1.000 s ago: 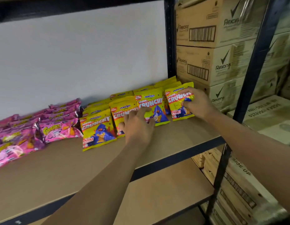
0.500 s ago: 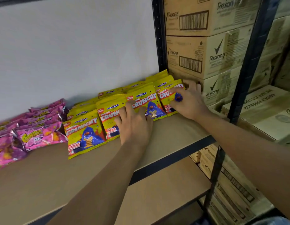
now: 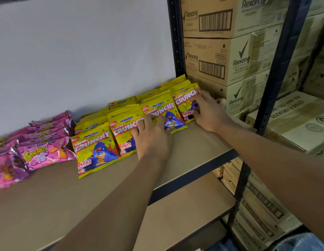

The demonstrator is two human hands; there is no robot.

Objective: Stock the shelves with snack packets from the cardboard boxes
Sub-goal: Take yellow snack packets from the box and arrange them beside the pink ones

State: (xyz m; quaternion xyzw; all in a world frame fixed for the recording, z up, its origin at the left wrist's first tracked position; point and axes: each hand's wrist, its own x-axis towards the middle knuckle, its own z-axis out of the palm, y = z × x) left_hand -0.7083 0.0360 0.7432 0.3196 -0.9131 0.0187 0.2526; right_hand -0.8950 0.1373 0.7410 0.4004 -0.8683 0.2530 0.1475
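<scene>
Where packets (image 3: 96, 149) lie, brown shelf (image 3: 193, 145), white wall (image 3: 85, 51)

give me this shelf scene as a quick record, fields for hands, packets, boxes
left hand: fingers flat on the front yellow packets, mid-row
right hand: on the rightmost packet
yellow packets: overlapping rows, right part of shelf
pink packets: piled at left
shelf: brown board, dark metal frame
boxes: Rexona cartons stacked right of the post
</scene>
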